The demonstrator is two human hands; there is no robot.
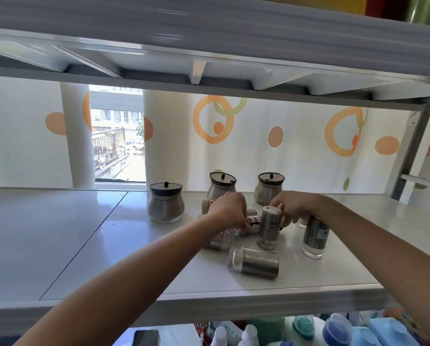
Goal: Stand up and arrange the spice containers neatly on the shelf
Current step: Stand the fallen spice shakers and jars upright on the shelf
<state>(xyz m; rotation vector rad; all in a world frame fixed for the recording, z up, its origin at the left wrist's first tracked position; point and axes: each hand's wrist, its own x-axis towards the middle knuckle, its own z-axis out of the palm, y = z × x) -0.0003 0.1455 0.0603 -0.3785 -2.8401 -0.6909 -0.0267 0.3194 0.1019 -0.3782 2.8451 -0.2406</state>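
Note:
Several steel spice containers crowd the right half of the white shelf (pixel 84 245). Three round lidded jars stand upright at the back: one on the left (pixel 165 206), one in the middle (pixel 221 184), one on the right (pixel 269 187). Two tall shakers stand upright (pixel 269 228) (pixel 315 239). One shaker lies on its side near the front (pixel 254 262), another lies under my left wrist (pixel 219 242). My left hand (pixel 227 211) grips a small labelled bottle (pixel 254 222) lying on the shelf. My right hand (pixel 293 206) curls behind the upright shaker, and its hold is hidden.
An upper shelf (pixel 209 78) hangs low overhead. A curtain with orange circles (pixel 271 136) and a window gap close the back. A metal upright (pixel 413 151) stands at the right. Bottles (pixel 333 330) and a phone (pixel 145 338) sit on the level below.

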